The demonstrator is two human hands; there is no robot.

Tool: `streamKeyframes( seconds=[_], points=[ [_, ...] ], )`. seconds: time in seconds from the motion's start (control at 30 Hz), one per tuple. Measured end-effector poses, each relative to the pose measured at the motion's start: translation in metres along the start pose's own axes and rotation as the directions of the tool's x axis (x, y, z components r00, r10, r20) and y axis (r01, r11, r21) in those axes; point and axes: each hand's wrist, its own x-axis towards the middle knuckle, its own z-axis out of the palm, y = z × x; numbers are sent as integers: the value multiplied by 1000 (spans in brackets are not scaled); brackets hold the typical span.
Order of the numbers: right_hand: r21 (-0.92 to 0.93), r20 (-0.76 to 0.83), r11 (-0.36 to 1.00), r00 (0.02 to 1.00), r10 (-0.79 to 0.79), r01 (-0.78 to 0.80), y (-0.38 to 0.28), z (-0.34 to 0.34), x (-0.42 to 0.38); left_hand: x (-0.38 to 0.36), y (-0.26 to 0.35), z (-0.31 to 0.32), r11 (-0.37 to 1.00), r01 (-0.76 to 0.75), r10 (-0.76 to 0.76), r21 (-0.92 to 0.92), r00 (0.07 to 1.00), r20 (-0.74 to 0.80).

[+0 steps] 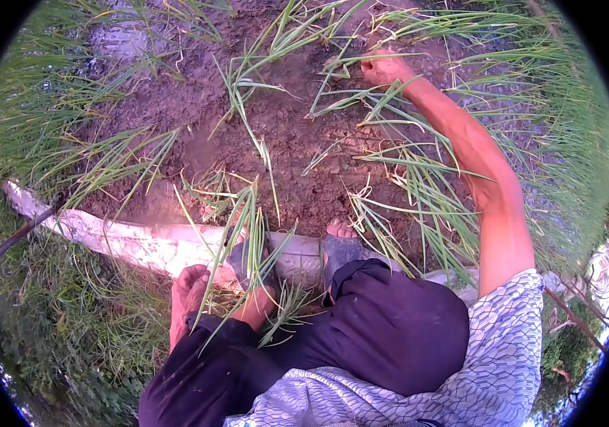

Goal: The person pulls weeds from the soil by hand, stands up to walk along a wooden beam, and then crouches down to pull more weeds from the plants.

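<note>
Stretched out to the upper right, my right hand (384, 69) is closed at the muddy soil (304, 142), among long green plants with pale stems. What its fingers hold, if anything, is too small to make out. My left hand (189, 293) is low on the left, beside my knee, with its fingers curled together. A bunch of green plants (246, 220) stands just right of that hand, in front of my foot. Whether the left fingers grip any of its leaves cannot be made out.
A pale, mud-smeared ridge (140, 245) crosses below the soil, with my feet (341, 229) at its edge. Loose green plants (432, 199) lie at the right. Grass (55, 306) grows at the lower left, and a dark hose or stick (9, 245) lies at the far left.
</note>
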Motion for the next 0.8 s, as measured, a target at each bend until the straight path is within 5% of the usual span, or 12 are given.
streamKeyframes(
  seconds=[0.07,0.17,0.23,0.33,0.43,0.53,0.63,0.7,0.77,0.8],
  points=[
    [22,71,1000,997,-3,1,-5,-3,-4,-1,1,2,1000,2,-2,-10,1000,3],
    [75,106,975,970,-218,211,-9,10,0,-1,8,5,999,36,-36,-15,999,-2],
    [13,183,995,978,-104,104,-8,12,-3,-4,16,4,999,33,-33,24,999,0],
    [-180,10,960,977,-215,213,-3,21,-7,-4,16,5,999,23,-23,26,1000,-2],
    [-344,-99,939,995,-19,-17,10,10,-12,-13,31,10,1000,3,-3,23,1000,18],
    [213,-106,917,925,365,-338,36,-9,-20,-19,43,15,1000,26,-26,-17,999,32],
    [373,-137,811,837,529,-451,83,-1,-13,-21,41,14,1000,23,-23,-15,999,29],
    [167,-210,866,841,498,-471,81,-10,-11,-26,54,18,999,45,-44,-29,999,25],
    [-239,-246,865,890,385,-441,66,-18,-18,-23,52,17,997,55,-54,-46,998,25],
    [-220,-242,851,872,425,-476,62,-18,-17,-21,44,13,999,44,-43,-28,999,21]
  ],
)
